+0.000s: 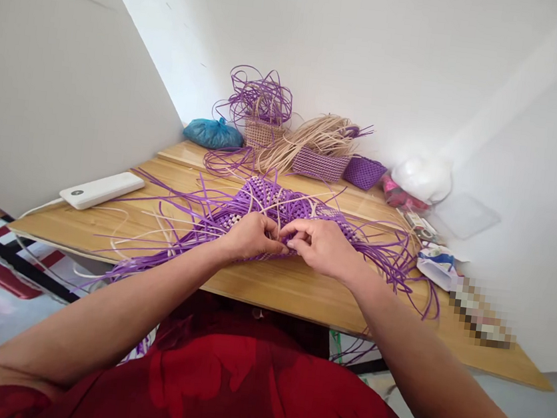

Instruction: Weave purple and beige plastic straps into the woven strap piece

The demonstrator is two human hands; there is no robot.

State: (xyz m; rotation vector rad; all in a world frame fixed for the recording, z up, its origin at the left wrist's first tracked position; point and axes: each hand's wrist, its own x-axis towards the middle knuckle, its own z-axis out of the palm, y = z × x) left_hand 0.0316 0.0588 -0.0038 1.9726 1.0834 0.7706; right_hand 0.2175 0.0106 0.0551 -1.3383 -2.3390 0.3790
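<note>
A purple and cream woven piece (279,199) lies on the wooden table in front of me, with long loose strips fanning out on both sides. My left hand (254,234) is at its near edge, thumb and fingers pinched together on a strip. Close beside it, my right hand (322,244) has its fingers curled and pinched at the same edge, nearly touching the left fingertips. The exact strip ends between the fingers are hidden. Purple strips (393,266) spread to the right, and more purple strips (144,267) hang over the table's left front edge.
Along the back stand a blue plastic bag (214,134), a woven basket (263,133), a bundle of cream strips (311,139), a purple basket (364,172) and a white bag (423,177). A white power strip (102,190) lies left; a small packet (437,266) lies right.
</note>
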